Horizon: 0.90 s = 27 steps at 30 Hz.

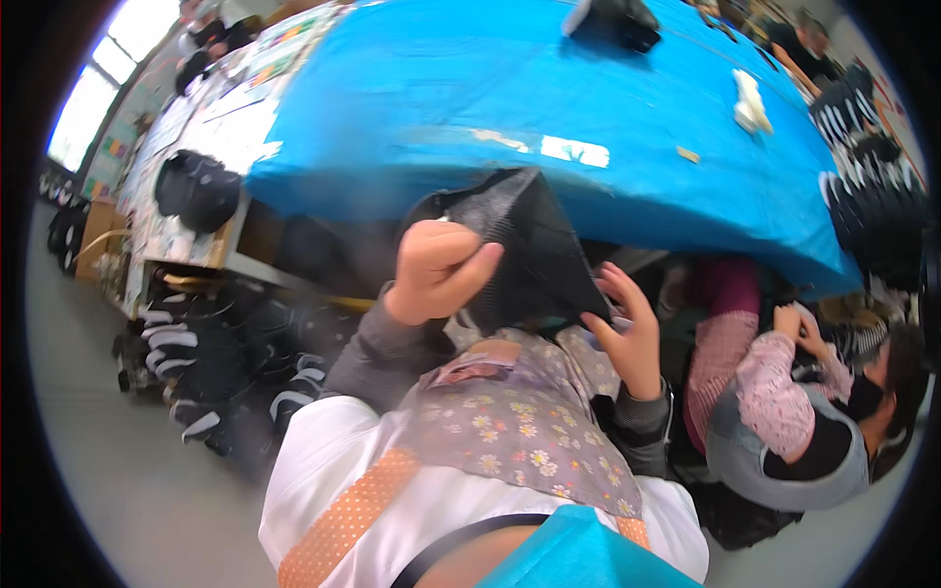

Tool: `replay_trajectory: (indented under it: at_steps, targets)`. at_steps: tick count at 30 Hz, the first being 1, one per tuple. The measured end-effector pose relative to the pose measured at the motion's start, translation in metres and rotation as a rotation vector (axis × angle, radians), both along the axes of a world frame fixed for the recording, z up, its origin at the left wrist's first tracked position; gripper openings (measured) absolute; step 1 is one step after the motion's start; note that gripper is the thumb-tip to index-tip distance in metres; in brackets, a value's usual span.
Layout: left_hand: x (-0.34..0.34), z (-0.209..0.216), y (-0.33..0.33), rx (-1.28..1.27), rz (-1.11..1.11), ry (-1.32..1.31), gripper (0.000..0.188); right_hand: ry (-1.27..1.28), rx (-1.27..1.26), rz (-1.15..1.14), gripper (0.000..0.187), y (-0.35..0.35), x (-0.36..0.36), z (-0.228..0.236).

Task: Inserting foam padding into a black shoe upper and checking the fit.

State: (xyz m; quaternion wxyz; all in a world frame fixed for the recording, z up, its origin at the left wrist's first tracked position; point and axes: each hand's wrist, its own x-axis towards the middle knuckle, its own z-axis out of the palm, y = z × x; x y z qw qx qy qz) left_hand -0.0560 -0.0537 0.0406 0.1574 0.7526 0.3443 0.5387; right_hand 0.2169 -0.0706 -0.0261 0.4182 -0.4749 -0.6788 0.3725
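In front of my chest I hold a black textured piece of material, bent into a pointed fold; its kind is not plain. My left hand is closed on its left edge, fingers curled in. At its lower right corner is my right hand, thumb and fingers curved around the corner in a loose grip. The piece hangs just off the near edge of a blue-covered table. Below it lies my flowered apron.
On the table are a dark object, a pale cloth-like item and a small tan scrap. A black bag-like thing sits at left. Black-and-white pieces are stacked below it. A person sits close on my right.
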Motion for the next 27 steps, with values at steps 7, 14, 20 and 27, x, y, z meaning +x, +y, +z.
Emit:
replay_trajectory:
  at_steps: [7, 14, 20, 27]
  targets:
    - [0.005, -0.012, 0.008, 0.097, -0.074, -0.081, 0.044, 0.03, -0.208, -0.018, 0.021, -0.006, 0.026, -0.046]
    - [-0.006, -0.011, 0.005, -0.116, 0.432, -0.256, 0.041, -0.031, 0.188, -0.232, 0.019, -0.003, 0.019, -0.022]
    - [-0.014, -0.008, -0.007, -0.11, 0.542, -0.497, 0.041, 0.076, 0.153, -0.32, 0.02, -0.007, 0.032, -0.002]
    - [-0.042, -0.011, -0.012, -0.149, 0.022, -0.629, 0.078, 0.182, 0.479, -0.428, 0.023, -0.01, 0.061, -0.011]
